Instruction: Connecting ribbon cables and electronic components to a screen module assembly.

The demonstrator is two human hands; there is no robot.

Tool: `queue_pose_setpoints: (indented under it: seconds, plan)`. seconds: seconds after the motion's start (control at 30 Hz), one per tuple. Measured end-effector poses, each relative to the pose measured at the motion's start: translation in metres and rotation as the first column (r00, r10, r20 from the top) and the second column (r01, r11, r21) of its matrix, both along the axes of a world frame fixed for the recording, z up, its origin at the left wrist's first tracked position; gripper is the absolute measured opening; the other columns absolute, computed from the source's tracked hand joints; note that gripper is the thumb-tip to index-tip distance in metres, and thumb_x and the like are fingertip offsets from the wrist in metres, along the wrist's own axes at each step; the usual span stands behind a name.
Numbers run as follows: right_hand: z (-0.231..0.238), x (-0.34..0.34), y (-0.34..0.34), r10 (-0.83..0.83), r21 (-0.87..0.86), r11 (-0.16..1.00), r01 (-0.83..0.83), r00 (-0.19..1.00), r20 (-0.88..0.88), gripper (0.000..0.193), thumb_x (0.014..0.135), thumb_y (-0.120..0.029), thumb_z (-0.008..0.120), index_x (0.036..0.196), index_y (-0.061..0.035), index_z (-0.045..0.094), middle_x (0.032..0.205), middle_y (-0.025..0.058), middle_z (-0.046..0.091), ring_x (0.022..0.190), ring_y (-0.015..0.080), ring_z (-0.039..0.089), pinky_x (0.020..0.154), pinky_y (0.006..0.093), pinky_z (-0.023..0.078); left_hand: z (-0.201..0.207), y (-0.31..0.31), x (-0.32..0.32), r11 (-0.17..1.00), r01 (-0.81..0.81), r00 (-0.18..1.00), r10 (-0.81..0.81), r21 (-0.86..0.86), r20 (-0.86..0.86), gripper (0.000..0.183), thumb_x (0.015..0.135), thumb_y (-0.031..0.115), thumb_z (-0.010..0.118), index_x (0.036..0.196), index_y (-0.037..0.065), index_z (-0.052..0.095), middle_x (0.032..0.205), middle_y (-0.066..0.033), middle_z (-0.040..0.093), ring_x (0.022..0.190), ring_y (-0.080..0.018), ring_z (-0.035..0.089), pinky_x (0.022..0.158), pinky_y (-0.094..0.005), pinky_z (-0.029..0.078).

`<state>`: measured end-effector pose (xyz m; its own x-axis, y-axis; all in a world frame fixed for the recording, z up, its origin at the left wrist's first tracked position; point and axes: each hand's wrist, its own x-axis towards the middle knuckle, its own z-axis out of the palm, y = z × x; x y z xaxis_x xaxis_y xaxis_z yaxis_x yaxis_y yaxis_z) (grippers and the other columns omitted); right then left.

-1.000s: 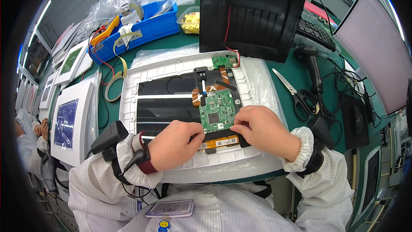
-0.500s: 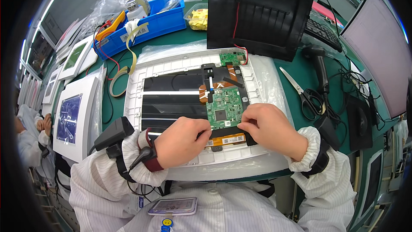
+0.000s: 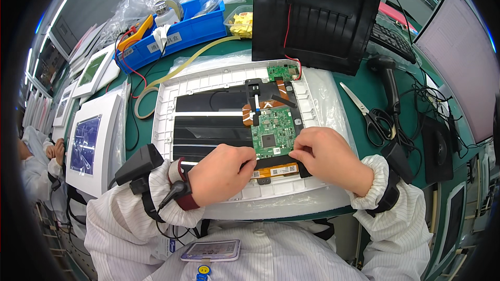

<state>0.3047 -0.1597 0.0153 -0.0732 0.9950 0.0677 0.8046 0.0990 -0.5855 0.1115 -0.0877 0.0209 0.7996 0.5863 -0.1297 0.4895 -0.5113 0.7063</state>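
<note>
A green circuit board sits in the right part of an opened white panel housing with a dark interior. My left hand is at the board's lower left corner, thumb and forefinger pinched. At the lower right corner my right hand is pinched likewise. A black strip of tape runs between both sets of fingertips, along the board's lower edge; its ends are hidden by the fingers. Just below it lies an orange flat ribbon cable. A smaller green board is at the housing's upper edge.
A large black cover stands behind the housing, joined by a red wire. Scissors, a scanner and cables lie right. At left are a blue bin, a tape roll and a white framed panel.
The loose tan tape from the roll has dropped from the blue bin's front and now stretches toward the yellow-filled tub. Both hands stay almost in place.
</note>
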Motion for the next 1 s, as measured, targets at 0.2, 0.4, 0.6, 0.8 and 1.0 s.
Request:
queue_pose_setpoints:
  seconds: [0.2,0.4,0.6,0.8,1.0]
  plan:
    - [0.003,0.000,-0.002,-0.016,-0.045,0.999,0.017,1.000,0.022,0.013,0.073,-0.014,0.059,0.068,-0.0014,0.060,0.069,0.0116,0.055,0.069,0.0292,0.054,0.062,0.0373,0.042,-0.004,-0.001,0.000,0.998,0.016,0.997,-0.021,0.063,0.071,0.012,0.076,0.006,0.049,0.073,-0.004,0.054,0.061,-0.0204,0.054,0.055,-0.0361,0.053,0.051,-0.0377,0.042]
    - [0.004,0.036,-0.002,-0.138,0.187,0.971,0.151,0.987,-0.084,0.012,0.071,-0.011,0.060,0.068,-0.0004,0.057,0.071,0.0120,0.054,0.068,0.0296,0.052,0.061,0.0366,0.043,0.007,-0.001,-0.010,0.998,0.054,0.992,-0.059,0.044,0.108,0.008,0.077,0.005,0.048,0.075,-0.003,0.051,0.064,-0.0190,0.051,0.061,-0.0354,0.052,0.054,-0.0366,0.041]
    - [0.006,0.105,-0.036,-0.470,0.315,0.883,0.349,0.665,0.580,0.019,0.068,-0.012,0.063,0.081,-0.0037,0.053,0.074,0.0111,0.051,0.072,0.0288,0.054,0.061,0.0375,0.045,0.026,0.004,-0.021,0.994,0.071,0.980,-0.085,0.083,0.182,0.007,0.077,0.004,0.047,0.076,-0.002,0.051,0.064,-0.0175,0.051,0.061,-0.0344,0.051,0.054,-0.0357,0.040]
    - [-0.003,0.108,-0.060,-0.441,0.251,0.893,0.373,0.622,0.647,0.032,0.063,-0.007,0.065,0.091,-0.0040,0.048,0.079,0.0117,0.050,0.077,0.0281,0.054,0.063,0.0370,0.046,0.035,0.006,-0.031,0.994,0.108,0.959,-0.111,0.026,0.261,0.007,0.078,0.005,0.048,0.078,-0.002,0.049,0.065,-0.0153,0.050,0.058,-0.0311,0.049,0.053,-0.0320,0.040]
    - [-0.008,0.110,-0.055,-0.467,0.272,0.881,0.387,0.623,0.627,0.035,0.061,-0.003,0.064,0.093,-0.0034,0.049,0.077,0.0113,0.050,0.074,0.0284,0.053,0.063,0.0373,0.045,0.040,0.003,-0.036,0.991,0.128,0.940,-0.131,0.032,0.316,0.007,0.079,0.005,0.047,0.077,-0.002,0.048,0.063,-0.0146,0.049,0.056,-0.0291,0.047,0.052,-0.0310,0.039]
